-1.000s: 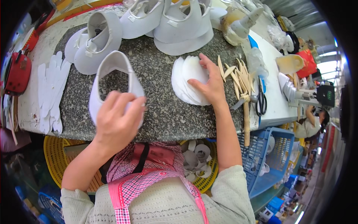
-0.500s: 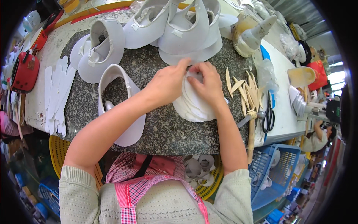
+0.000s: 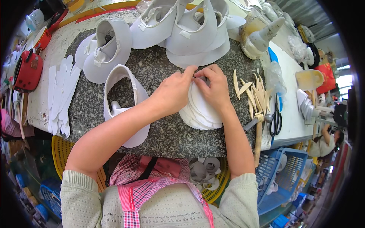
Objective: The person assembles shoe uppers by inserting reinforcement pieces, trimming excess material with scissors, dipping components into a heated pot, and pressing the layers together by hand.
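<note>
A fanned stack of thin white rounded pieces [image 3: 198,114] lies on the dark speckled stone slab [image 3: 167,140]. At its far end my left hand [image 3: 173,91] is closed, index finger pointing forward and fingertips pinching the edge of the pieces. My right hand [image 3: 213,88] bends over the same end, its thumb pressed on the top piece and its fingers curled round the edge. The two hands' fingertips nearly meet, and they partly hide what is pinched. Left of my left forearm stands a single white shoe upper [image 3: 138,131], partly covered by that arm.
More white shoe uppers [image 3: 194,41] are grouped along the slab's far side. Pale pointed strips [image 3: 258,95], a hammer [image 3: 257,131] and black scissors [image 3: 275,123] lie at right, near a glue pot [image 3: 251,47]. White flat insole-shaped pieces [image 3: 61,97] lie at left. A blue basket [image 3: 279,174] stands below.
The whole view has shifted slightly, so the table things sit a little farther right. Both hands stay at the far end of the stack, their fingers having moved only slightly.
</note>
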Tool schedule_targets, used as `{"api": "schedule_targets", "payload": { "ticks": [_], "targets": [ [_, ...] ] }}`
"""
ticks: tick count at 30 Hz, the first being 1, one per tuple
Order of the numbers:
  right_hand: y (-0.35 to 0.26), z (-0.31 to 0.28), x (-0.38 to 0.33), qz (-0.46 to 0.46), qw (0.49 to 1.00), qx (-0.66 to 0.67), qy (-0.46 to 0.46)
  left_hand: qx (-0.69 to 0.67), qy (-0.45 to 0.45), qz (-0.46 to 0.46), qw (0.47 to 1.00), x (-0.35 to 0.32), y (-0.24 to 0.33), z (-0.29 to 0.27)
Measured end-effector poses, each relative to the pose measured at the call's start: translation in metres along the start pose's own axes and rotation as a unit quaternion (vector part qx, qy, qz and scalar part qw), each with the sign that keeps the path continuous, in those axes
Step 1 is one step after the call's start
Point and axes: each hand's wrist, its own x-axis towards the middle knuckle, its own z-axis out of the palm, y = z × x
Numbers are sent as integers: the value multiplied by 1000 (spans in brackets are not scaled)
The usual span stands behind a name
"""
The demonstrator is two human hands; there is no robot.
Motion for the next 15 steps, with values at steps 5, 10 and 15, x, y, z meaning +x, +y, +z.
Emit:
{"api": "schedule_targets", "payload": {
  "ticks": [5, 10, 15],
  "targets": [
    [1, -3, -4, 62, 997, 44, -35, 1, 4, 25, 1000, -7, 2, 3],
    [-1, -33, -3, -61, 962, 212, 159, 104, 8, 153, 983, -13, -5, 14],
    [-15, -91, 5, -38, 901, 347, 256, 172, -13, 165, 971, -8, -9, 4]
  ]
}}
